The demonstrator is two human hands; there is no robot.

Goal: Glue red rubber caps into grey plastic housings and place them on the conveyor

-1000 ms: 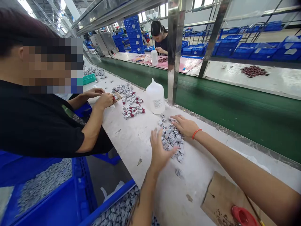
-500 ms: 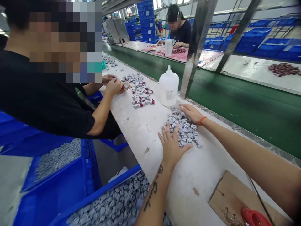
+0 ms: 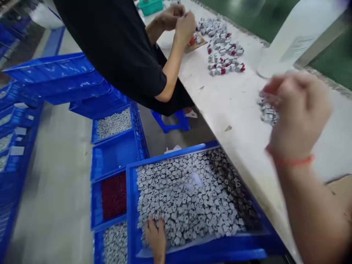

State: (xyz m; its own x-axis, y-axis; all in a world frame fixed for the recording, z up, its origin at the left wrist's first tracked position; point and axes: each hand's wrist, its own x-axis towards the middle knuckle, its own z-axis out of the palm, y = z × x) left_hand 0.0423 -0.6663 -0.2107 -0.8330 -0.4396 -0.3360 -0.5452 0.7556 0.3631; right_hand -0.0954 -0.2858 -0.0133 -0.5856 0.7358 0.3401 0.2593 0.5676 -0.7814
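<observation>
My left hand (image 3: 156, 234) lies on the grey parts (image 3: 187, 194) in a large blue bin (image 3: 132, 205), near its lower left corner, fingers apart. My right hand (image 3: 299, 110), with a red band at the wrist, is smeared by motion above the white table (image 3: 236, 106). Its fingers look curled, but whether they hold anything cannot be made out. It partly covers a small pile of grey parts (image 3: 267, 112) on the table.
A large white bottle (image 3: 297, 40) stands behind my right hand. Grey and red pieces (image 3: 225, 55) lie further along the table, beside a person's hands (image 3: 178, 22) at work. More blue bins (image 3: 114, 156) stand at the left, holding grey or dark red parts.
The view has swung down and left. My left hand has left the table pile and is now in the bin. My right hand has lifted off the table beside the pile.
</observation>
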